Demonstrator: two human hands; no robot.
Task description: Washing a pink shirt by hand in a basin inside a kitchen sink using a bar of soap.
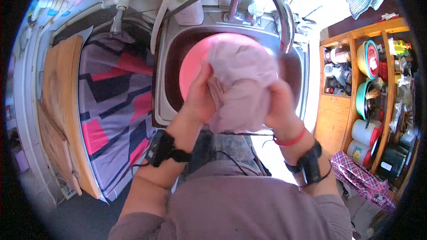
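Note:
A pale mauve cloth, bunched and creased, is held up between my two hands over the sink's front edge. My left hand grips its left side, thumb upward. On the right side my right hand has hold of it, slightly blurred, with a red band at the wrist. Behind the cloth a round pink basin sits in the stainless steel sink. The cloth hides much of the basin, so its contents cannot be made out.
The chrome faucet arches over the sink's back right. At the sink's back left stands a whitish plastic container. Patterned fabric covers a surface on the left, beside wooden boards. Wooden shelves with bowls and jars stand at right.

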